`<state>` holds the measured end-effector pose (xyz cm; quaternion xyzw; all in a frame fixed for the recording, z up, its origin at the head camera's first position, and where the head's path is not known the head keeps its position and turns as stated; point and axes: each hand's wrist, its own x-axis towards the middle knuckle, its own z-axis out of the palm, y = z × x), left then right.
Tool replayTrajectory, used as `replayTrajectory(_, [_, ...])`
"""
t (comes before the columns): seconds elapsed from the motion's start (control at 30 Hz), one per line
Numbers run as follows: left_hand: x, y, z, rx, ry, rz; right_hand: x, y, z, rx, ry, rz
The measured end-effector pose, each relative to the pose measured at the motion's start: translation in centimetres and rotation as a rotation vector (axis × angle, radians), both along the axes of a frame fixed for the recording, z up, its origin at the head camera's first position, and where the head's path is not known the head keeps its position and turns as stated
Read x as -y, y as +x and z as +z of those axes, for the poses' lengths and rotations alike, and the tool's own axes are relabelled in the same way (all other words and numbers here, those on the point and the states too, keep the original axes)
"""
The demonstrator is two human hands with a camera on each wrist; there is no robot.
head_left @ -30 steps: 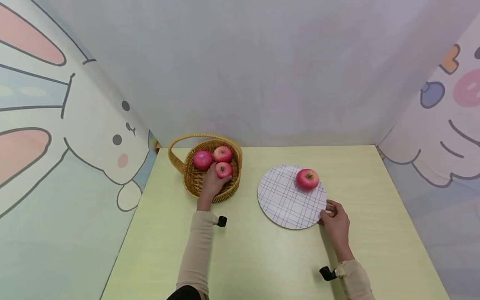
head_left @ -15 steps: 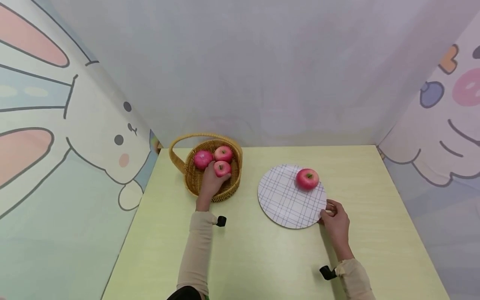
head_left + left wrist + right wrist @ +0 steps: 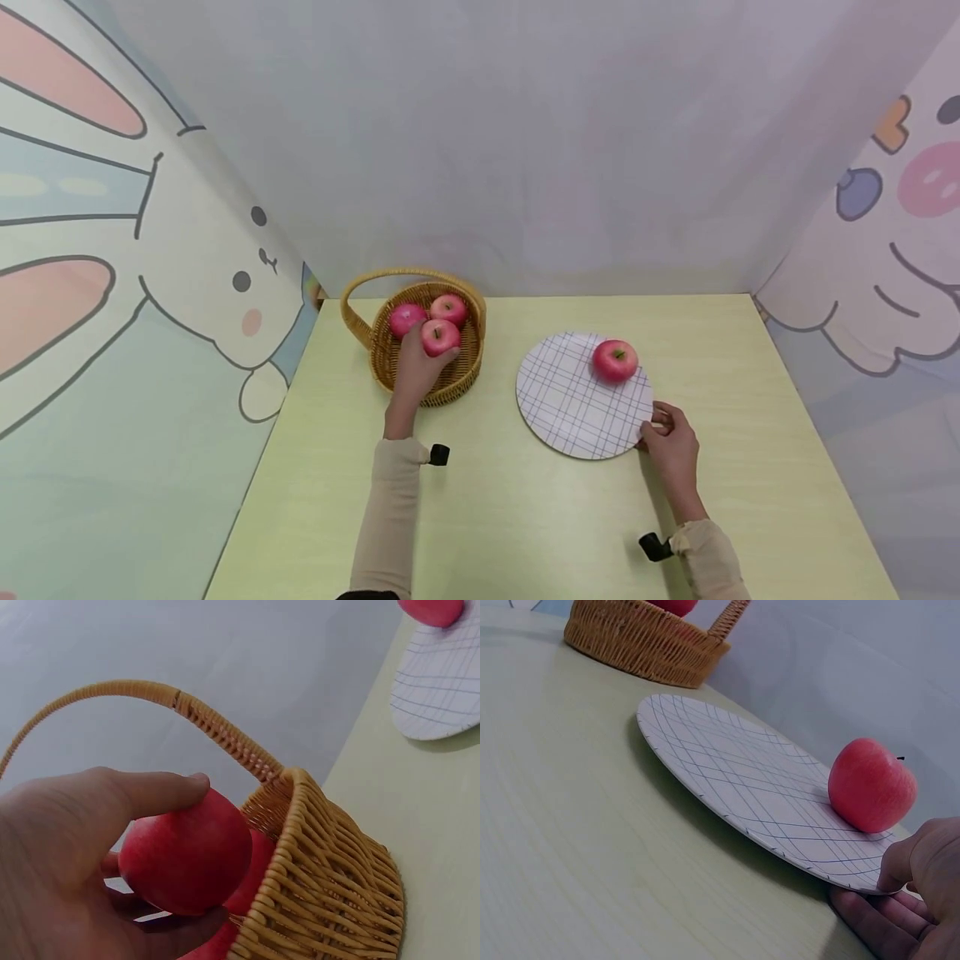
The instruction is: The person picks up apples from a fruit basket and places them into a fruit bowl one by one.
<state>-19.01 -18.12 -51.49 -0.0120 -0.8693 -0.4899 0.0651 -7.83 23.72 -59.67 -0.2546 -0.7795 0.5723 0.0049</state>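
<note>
My left hand (image 3: 418, 367) grips a red apple (image 3: 440, 337) over the wicker basket (image 3: 457, 387). In the left wrist view the thumb lies across the top of this apple (image 3: 187, 855) and the fingers curl beneath it, level with the basket's rim. Behind it in the basket sit a pinkish-red apple (image 3: 448, 309) and a darker pink round fruit (image 3: 405, 319), partly covered by the hand. My right hand (image 3: 672, 448) pinches the near right edge of a round white plate (image 3: 570, 400) with blue grid lines, thumb on top, fingers underneath. Another apple (image 3: 871, 785) stands on that plate.
The basket's arched handle (image 3: 352, 308) leans to the left. Both things stand on a pale yellow-green table (image 3: 510, 517), with a plain grey-white wall (image 3: 525, 167) behind. Panels with cartoon animals (image 3: 202, 275) flank the table. A small black camera sits on each wrist.
My left hand has drawn the apple slightly up and to the left within the basket's outline, away from the other fruit. The right hand and plate stay in place.
</note>
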Motion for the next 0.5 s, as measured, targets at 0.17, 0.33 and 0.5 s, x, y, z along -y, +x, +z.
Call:
replayTrajectory(0.17, [-0.3, 0.8, 0.6, 0.003, 0.020, 0.027, 0.1, 0.0, 0.0, -0.010, -0.003, -0.001])
replayTrajectory(0.33, [-1.0, 1.5, 1.3, 0.012, 0.034, 0.054, 0.1, -0.1, 0.1, -0.013, 0.006, -0.010])
replayTrajectory(0.5, [-1.7, 2.2, 2.0, -0.017, 0.060, 0.044, 0.1, -0.1, -0.1, -0.027, -0.004, -0.005])
